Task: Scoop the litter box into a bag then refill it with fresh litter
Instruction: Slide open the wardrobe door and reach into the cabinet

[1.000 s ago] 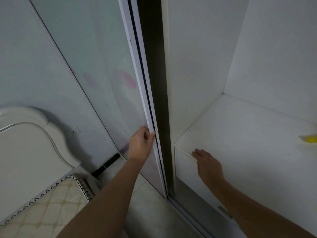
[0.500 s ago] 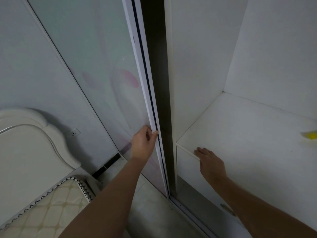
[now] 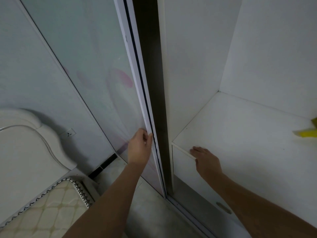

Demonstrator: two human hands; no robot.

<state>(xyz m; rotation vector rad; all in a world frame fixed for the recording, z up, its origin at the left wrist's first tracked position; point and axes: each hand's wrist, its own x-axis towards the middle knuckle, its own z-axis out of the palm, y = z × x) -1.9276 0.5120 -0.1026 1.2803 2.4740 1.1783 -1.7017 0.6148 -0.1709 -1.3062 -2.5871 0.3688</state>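
- The left hand [image 3: 139, 146] holds the white edge of the sliding door [image 3: 135, 69], with fingers and thumb curled round it.
- The door edge sits a tiny bit further from the shelf than it did a second ago, so the dark gap beside it looks a bit wider.
- The right hand [image 3: 205, 160] rests flat on the front edge of the white shelf [image 3: 240, 143], right of the door. Its fingers are straight and hold nothing.
- I see no litter box, no bag and no fresh litter anywhere. They may be behind the door, but I cannot tell.
- Something yellow [image 3: 308, 133] lies at the far right of the shelf. It is cut off, so I cannot say what it is.
- A bed [image 3: 42, 212] is to the left of the door.
- I think the person is opening the cupboard to look for what they need, so scooping has not started.
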